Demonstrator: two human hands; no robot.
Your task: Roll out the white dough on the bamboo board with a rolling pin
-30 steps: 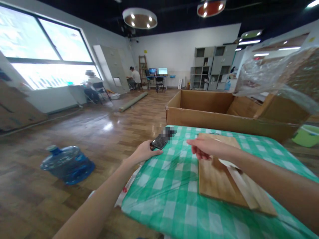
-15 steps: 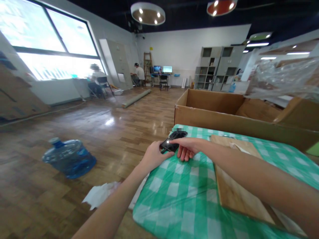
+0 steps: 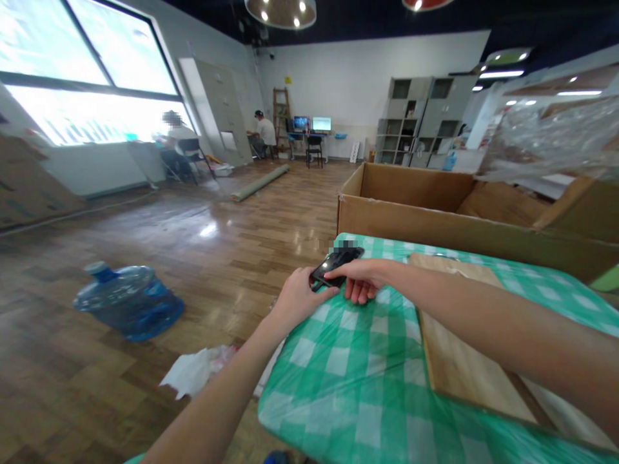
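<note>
A black smartphone (image 3: 337, 264) with a glossy screen lies tilted at the far left corner of a table covered by a green-and-white checked cloth (image 3: 358, 361). My left hand (image 3: 300, 295) grips its near left end, thumb stretched along the near side; the fingers beyond it are partly hidden. From the right, my right hand (image 3: 360, 278) reaches over with its index finger out, the tip touching the screen or just above it. Its other fingers curl loosely over the cloth and hold nothing. Beneath my right forearm lies a wooden board (image 3: 469, 367).
An open cardboard box (image 3: 411, 216) stands beyond the table. On the floor to the left are a blue water jug (image 3: 128, 299) and crumpled white paper (image 3: 188, 372). Farther back lie a long roll (image 3: 261, 182) and two seated people. Clear plastic wrap (image 3: 546, 145) hangs at right.
The view has tipped down slightly, so the scene sits a little higher. Both hands keep their places at the phone; the right index finger has shifted only slightly, if at all.
</note>
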